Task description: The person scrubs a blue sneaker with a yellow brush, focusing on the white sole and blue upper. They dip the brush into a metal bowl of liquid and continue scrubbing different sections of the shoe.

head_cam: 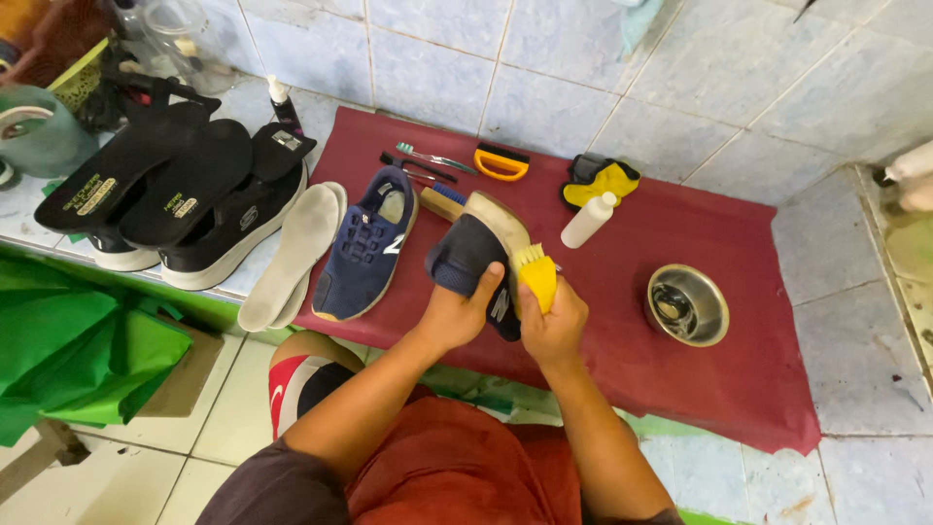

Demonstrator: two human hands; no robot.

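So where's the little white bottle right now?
The white bottle stands on the maroon mat, right of the held blue shoe, just below the yellow gloves.

Light: bright, even, soft daylight
Shadows: faint, short
Glare: small highlights inside the steel bowl
Sharpness: mostly crisp
Edges: slight wide-angle bending

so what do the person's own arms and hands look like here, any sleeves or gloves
Both hands, left hand and right hand, are bare, with no gloves, rings or watch visible. The forearms are uncovered too; dark short sleeves show only at the bottom edge of the view.
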